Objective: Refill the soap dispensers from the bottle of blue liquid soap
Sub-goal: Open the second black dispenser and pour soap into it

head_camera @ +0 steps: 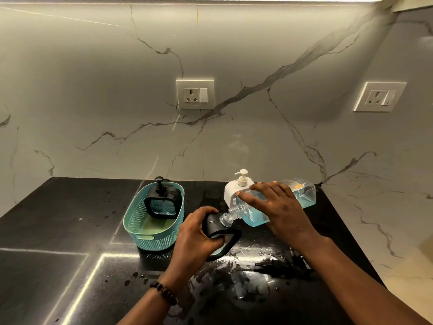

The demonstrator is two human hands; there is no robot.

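My right hand (278, 209) grips a clear bottle of blue liquid soap (302, 195), tipped on its side with its open neck pointing left and down. The neck meets the top of a black-framed soap dispenser (222, 233), which my left hand (196, 233) holds tilted on the counter. That dispenser has no pump on it. A second black dispenser (162, 200), pump fitted, stands in a teal basket (150, 238). A white dispenser (234, 191) with its pump stands behind the bottle.
The black counter (70, 231) is wet with droplets and smears near my hands. A black pump head with its tube (283, 266) lies on the counter under my right forearm. Two wall sockets (195, 93) (379, 96) sit on the marble backsplash.
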